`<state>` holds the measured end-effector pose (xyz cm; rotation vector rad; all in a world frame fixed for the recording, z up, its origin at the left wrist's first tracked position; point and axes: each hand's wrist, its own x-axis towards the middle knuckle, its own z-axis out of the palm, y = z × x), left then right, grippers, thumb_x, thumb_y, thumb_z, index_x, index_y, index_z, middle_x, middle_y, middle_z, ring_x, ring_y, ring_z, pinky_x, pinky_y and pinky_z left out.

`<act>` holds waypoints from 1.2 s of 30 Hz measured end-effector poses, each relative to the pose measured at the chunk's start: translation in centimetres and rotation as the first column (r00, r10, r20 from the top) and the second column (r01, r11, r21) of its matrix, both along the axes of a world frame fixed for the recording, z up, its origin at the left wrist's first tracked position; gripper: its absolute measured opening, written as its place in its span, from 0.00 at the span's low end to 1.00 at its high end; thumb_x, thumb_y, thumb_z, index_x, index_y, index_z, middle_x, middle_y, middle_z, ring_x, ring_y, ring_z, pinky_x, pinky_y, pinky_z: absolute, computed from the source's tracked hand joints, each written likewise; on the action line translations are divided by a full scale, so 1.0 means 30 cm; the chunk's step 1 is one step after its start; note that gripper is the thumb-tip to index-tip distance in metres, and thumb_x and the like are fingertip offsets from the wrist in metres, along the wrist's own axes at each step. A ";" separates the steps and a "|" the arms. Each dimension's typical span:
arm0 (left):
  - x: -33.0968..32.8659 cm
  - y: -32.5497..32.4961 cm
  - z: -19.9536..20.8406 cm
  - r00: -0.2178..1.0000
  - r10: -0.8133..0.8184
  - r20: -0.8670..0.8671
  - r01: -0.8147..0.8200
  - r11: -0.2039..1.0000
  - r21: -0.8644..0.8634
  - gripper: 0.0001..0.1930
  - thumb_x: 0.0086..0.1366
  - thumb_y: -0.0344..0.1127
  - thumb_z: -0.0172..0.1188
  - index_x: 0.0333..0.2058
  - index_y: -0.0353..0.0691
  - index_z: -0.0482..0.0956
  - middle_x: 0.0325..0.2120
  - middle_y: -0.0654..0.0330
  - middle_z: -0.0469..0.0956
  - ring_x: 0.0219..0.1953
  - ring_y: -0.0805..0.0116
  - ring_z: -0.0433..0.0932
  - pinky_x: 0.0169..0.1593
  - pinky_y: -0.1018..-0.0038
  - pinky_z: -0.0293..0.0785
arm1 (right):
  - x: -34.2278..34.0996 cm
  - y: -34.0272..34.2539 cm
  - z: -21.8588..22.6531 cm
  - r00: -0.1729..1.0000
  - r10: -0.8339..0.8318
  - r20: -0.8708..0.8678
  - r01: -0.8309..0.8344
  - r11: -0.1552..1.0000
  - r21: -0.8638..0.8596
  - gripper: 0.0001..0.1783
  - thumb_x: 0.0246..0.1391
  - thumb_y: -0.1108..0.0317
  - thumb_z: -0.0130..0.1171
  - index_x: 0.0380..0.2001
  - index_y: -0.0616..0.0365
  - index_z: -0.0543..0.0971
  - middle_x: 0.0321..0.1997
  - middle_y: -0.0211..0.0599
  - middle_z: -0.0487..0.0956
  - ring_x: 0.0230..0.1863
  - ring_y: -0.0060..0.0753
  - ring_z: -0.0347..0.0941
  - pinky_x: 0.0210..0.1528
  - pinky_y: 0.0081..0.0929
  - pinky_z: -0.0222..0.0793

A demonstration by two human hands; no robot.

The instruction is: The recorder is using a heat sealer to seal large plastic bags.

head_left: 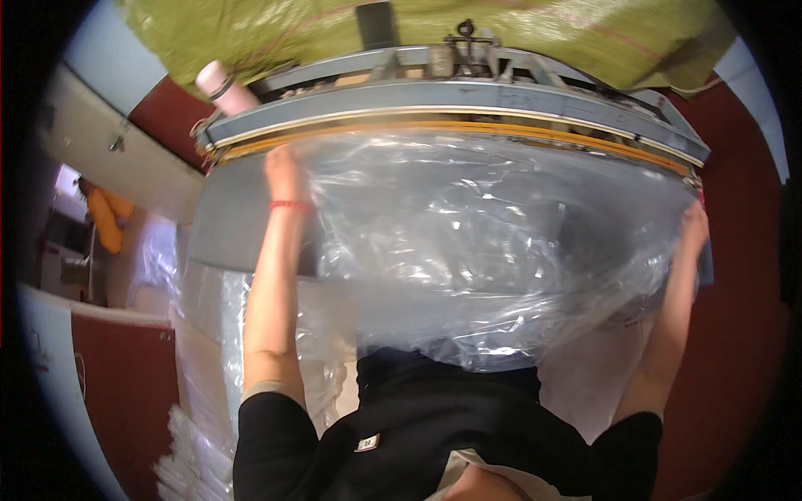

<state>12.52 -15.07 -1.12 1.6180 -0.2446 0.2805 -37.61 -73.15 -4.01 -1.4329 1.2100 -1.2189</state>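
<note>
Clear plastic sheeting (468, 225) spreads between the two hands I follow through the head camera, covering much of the grey table (242, 217) and drooping over its near edge. I see the left hand (286, 174) closed on its far left corner, and the right hand (692, 227) closed at its right edge, slightly nearer; blur hides the exact finger positions from me. Just beyond the sheeting's far edge runs an orange strip (401, 129) along a grey metal frame (376, 100).
</note>
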 end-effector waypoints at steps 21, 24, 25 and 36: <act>0.287 0.146 -0.084 0.950 0.277 -0.140 -0.301 0.934 -0.192 0.07 0.55 0.25 0.44 0.33 0.33 0.64 0.22 0.58 0.70 0.18 0.73 0.69 0.20 0.78 0.69 | 0.470 0.064 0.028 0.979 0.104 0.176 -0.074 0.982 -0.171 0.05 0.46 0.72 0.48 0.28 0.62 0.68 0.18 0.33 0.69 0.19 0.23 0.67 0.16 0.20 0.64; 0.275 0.162 -0.082 0.990 0.105 -0.093 -0.130 0.937 -0.324 0.07 0.56 0.25 0.40 0.31 0.30 0.65 0.25 0.53 0.70 0.22 0.65 0.73 0.23 0.72 0.74 | 0.465 0.073 0.036 0.969 0.092 0.231 -0.052 0.984 -0.170 0.05 0.47 0.72 0.47 0.28 0.61 0.68 0.18 0.33 0.69 0.18 0.24 0.66 0.17 0.20 0.64; 0.273 0.184 -0.071 0.990 0.109 -0.090 -0.133 0.936 -0.327 0.07 0.56 0.25 0.40 0.31 0.30 0.65 0.25 0.53 0.70 0.22 0.65 0.73 0.23 0.72 0.74 | 0.463 0.075 0.036 0.970 0.120 0.211 -0.082 0.980 -0.183 0.06 0.48 0.71 0.49 0.29 0.61 0.68 0.19 0.33 0.69 0.19 0.22 0.66 0.20 0.18 0.64; -0.017 0.197 0.024 0.856 -0.336 -0.392 0.364 0.931 -0.004 0.11 0.58 0.38 0.46 0.27 0.37 0.73 0.21 0.63 0.73 0.22 0.75 0.69 0.25 0.80 0.63 | 0.000 0.304 0.068 0.928 -0.166 -0.334 -0.052 0.829 -0.557 0.12 0.49 0.64 0.54 0.29 0.63 0.75 0.27 0.33 0.75 0.31 0.20 0.68 0.37 0.19 0.62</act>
